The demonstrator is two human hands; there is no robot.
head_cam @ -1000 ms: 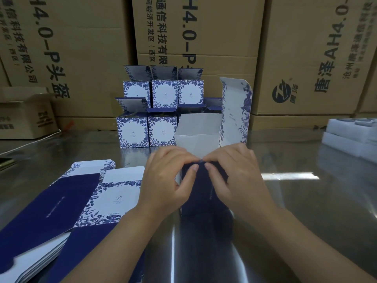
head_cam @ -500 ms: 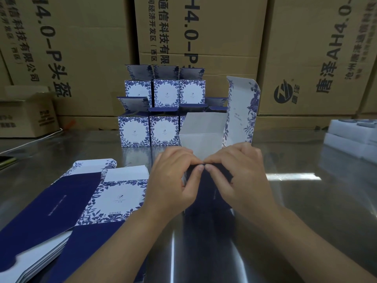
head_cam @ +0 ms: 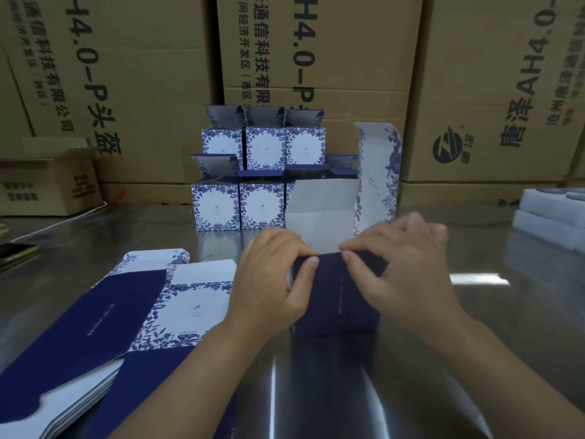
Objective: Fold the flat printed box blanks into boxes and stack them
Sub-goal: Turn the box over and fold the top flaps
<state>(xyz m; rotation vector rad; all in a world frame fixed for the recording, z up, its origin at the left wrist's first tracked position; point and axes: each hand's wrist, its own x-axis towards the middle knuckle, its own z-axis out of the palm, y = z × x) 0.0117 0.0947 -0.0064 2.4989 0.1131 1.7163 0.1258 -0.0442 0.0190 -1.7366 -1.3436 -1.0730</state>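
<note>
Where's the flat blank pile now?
Flat blanks: head view, lower left on the metal table, just left of the left hand, nearer than the folded boxes.

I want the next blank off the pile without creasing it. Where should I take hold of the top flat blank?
Probably pinch its white end flap at the far edge. The top blank lies flat on the pile, so only an edge gives purchase, and that flap lies uncovered. Come from the far side, thumb on top, fingers slid under.

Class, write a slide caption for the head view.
Left hand and right hand pinch a half-folded box; flat blanks beside, finished boxes stacked behind.
</note>
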